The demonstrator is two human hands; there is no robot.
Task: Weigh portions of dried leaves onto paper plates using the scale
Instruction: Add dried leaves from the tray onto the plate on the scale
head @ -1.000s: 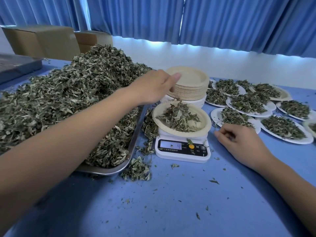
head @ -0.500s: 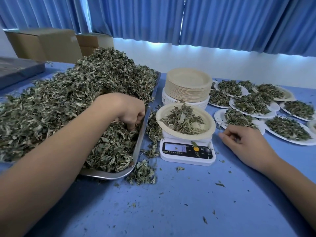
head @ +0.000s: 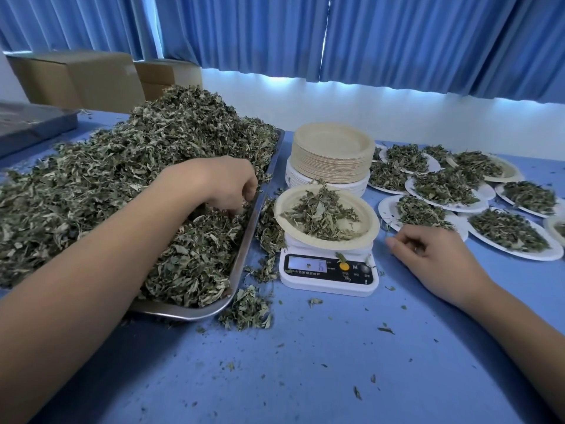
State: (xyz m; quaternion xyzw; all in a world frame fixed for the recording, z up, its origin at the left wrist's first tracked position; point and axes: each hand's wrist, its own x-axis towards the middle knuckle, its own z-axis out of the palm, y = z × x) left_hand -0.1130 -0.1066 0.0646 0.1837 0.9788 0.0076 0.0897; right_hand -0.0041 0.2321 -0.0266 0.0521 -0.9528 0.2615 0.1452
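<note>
A big heap of dried leaves (head: pixel 122 179) fills a metal tray (head: pixel 260 209) on the left. My left hand (head: pixel 220 185) is dug into the heap near the tray's right edge, its curled fingers closing on leaves. A white scale (head: pixel 328 275) stands right of the tray and carries a beige paper plate (head: pixel 363 215) with a small portion of leaves (head: pixel 321 214). The display is lit. Just right of the scale, my right hand (head: pixel 434 255) rests on the blue table with loosely curled fingers, holding nothing.
A stack of empty beige plates (head: pixel 331 154) sits behind the scale. Several filled white plates (head: pixel 507 237) cover the table's right side. Spilled leaves (head: pixel 247 310) lie by the tray's near corner. Cardboard boxes (head: pixel 79 78) stand at the back left under blue curtains.
My left hand came back from the plate stack, dropped into the leaf heap and now gathers leaves there. My right hand stayed beside the scale.
</note>
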